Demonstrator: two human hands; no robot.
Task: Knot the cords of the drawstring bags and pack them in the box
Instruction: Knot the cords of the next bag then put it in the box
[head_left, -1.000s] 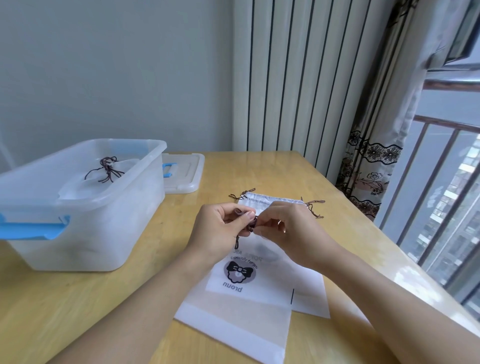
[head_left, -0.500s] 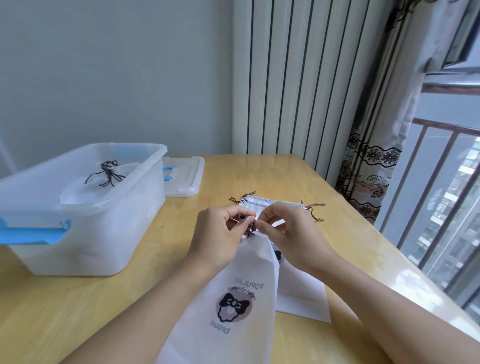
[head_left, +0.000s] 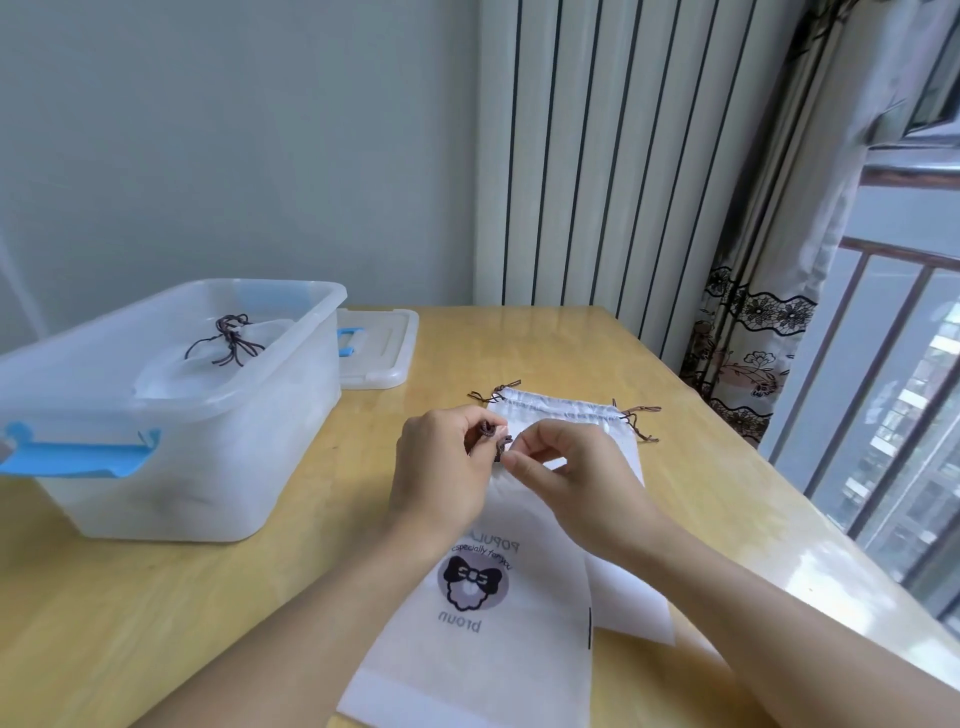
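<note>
A white drawstring bag (head_left: 488, 639) with a bow logo lies in front of me on the wooden table, its top under my hands. My left hand (head_left: 441, 473) and my right hand (head_left: 576, 467) both pinch its dark brown cord (head_left: 496, 439) at the bag's mouth. Under it lies a second white bag (head_left: 566, 415) with brown cords at both top corners. A clear plastic box (head_left: 171, 410) with blue latches stands at the left. It holds a knotted bag (head_left: 228, 353).
The box's clear lid (head_left: 379, 348) lies flat behind the box. A radiator and a curtain stand behind the table's far edge. At the right are a window and a railing. The table edge runs diagonally at the right.
The top bag was lifted half a second ago and now lies flatter on the table. My fingers have shifted along the cord and drawn slightly apart.
</note>
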